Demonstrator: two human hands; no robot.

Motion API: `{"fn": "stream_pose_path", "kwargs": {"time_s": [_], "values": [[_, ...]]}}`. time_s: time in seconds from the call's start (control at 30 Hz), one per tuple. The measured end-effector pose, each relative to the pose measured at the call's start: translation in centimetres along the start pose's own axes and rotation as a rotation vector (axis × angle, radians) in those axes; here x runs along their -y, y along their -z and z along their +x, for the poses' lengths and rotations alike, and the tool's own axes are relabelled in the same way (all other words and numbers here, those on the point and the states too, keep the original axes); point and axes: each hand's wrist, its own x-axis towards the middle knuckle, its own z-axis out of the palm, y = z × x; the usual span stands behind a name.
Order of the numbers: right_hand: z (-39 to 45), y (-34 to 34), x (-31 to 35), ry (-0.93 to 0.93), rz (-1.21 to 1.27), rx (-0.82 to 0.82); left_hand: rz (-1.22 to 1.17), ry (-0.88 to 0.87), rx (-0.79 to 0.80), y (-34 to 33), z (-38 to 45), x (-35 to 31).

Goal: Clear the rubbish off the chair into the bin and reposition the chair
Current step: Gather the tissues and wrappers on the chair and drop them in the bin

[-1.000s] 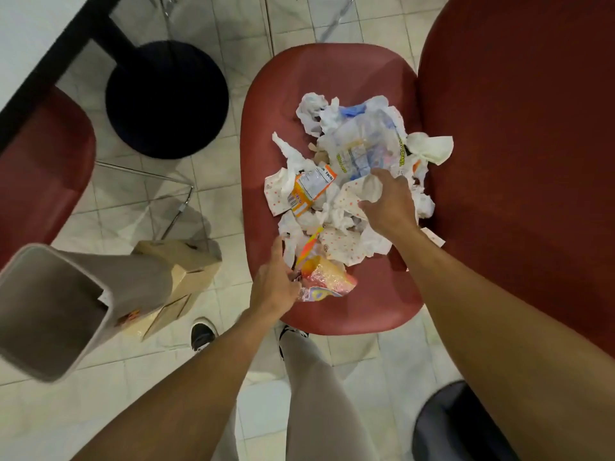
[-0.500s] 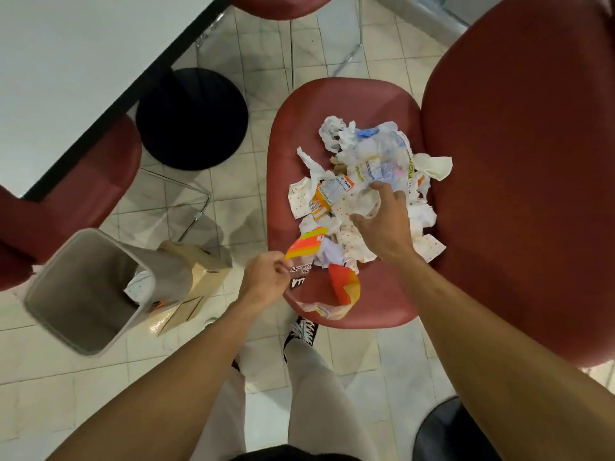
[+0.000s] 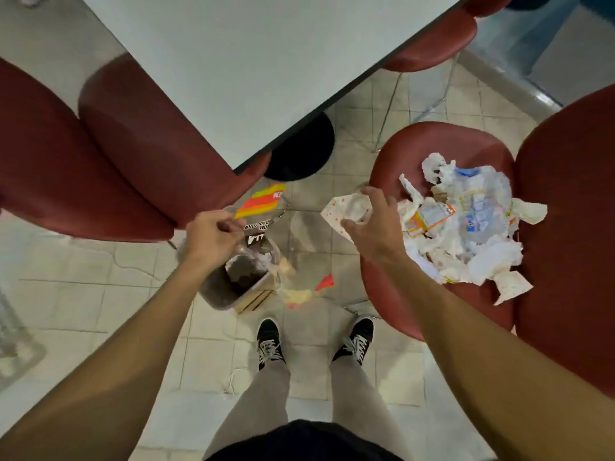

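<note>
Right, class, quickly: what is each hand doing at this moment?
Left hand: grips the clear snack wrapper above the bin.
Right hand: holds a crumpled dotted paper.

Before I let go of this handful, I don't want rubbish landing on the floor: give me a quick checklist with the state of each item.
1. Left hand grips the snack wrapper: ok.
2. Right hand holds the dotted paper: ok.
3. Bin mouth open: ok.
4. Wrapper over the bin: cannot tell, it looks offset toward the far rim.
5. Dotted paper over the bin: not ok, it is beside the chair.
6. Chair cleared: not ok, rubbish pile remains.
</note>
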Motion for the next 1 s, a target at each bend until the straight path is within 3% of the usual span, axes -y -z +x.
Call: {"fn": "stream_pose_path", "kwargs": {"time_s": [0.27,0.47,0.6,0.8,1.0], "values": [[-1.7,-7.5,7.0,0.051,0.0,0.118,-0.071,-0.075,-0.211,12.0,0.9,3.0],[-2.4,-12.0,8.7,0.059,-0.026,0.144,-0.017,-0.129,-0.263,13.4,2.0,7.2],[-2.7,-14.5,8.6,-0.006,-0.069,0.138,0.073,-0.177,-0.17,9.9,1.9,10.1],[-3.7,-17.9,7.6,-0.093,-0.096,0.201,0.184,-0.02,0.148,4.8,1.2,12.8],[-4.1,-18.8,6.5,-0.116,-0.1,0.276,0.304,0.022,0.307,3.3,1.4,13.2]]}}
